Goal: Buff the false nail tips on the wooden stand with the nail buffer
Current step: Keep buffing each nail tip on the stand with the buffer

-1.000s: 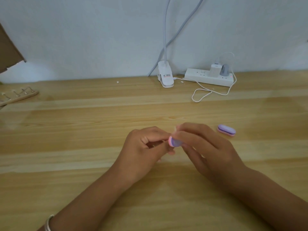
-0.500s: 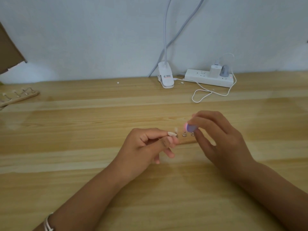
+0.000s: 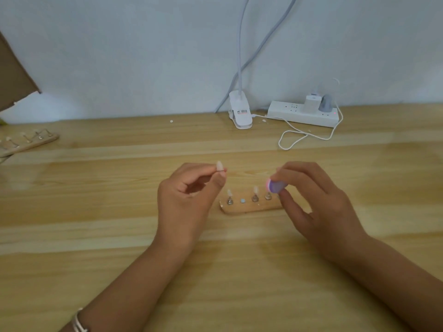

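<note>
Purple buffer [image 3: 276,186] in right hand [image 3: 320,208]

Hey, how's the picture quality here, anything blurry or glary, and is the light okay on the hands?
Head view: soft, even light, only faint shadows under the left hand and right hand; the nail buffer and the pinched nail tip look smeared, likely motion blur, while the wooden stand reads fairly sharp; a pale sheen lies on the table at left; no harsh glare.

The wooden stand [image 3: 249,208] is laid on the table [image 3: 96,236]; behind it, a clip [image 3: 241,113] is placed left of a power strip [image 3: 287,113].
</note>
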`<state>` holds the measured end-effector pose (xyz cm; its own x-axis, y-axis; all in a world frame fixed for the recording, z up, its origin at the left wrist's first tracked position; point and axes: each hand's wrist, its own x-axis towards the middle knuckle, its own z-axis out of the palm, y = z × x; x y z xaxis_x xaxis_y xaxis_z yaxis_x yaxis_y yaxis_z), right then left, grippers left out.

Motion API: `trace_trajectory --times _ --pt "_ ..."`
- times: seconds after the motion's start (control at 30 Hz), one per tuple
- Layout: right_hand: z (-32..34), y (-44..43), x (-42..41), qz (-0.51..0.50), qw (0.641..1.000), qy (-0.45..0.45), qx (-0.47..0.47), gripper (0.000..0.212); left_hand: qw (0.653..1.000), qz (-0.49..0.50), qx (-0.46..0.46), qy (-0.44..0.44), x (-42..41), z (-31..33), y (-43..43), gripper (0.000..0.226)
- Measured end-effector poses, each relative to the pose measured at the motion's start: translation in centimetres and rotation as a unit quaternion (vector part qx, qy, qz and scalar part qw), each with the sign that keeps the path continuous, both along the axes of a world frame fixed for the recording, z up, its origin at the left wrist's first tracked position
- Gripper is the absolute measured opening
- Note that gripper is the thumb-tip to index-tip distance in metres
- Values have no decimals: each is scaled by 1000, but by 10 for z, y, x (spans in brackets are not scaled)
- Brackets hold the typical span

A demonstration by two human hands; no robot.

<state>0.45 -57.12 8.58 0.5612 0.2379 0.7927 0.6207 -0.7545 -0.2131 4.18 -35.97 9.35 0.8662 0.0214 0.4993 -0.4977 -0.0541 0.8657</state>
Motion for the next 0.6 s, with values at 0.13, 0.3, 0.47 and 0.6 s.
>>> trace_trajectory --times 0.13,0.3,0.47,0.6 --pt "-1 6 2 -22 999 4 -41 34 998 -24 15 52 9 -5 -6 15" --pt "-2 3 3 -33 999 38 -2 28 988 -64 100 98 12 -9 -19 12" --pt "-4 8 3 -22 998 53 -10 29 973 -36 211 84 11 -13 -21 10" --pt "-3 8 3 -19 998 55 -15 27 960 -5 269 79 11 -10 -22 20"
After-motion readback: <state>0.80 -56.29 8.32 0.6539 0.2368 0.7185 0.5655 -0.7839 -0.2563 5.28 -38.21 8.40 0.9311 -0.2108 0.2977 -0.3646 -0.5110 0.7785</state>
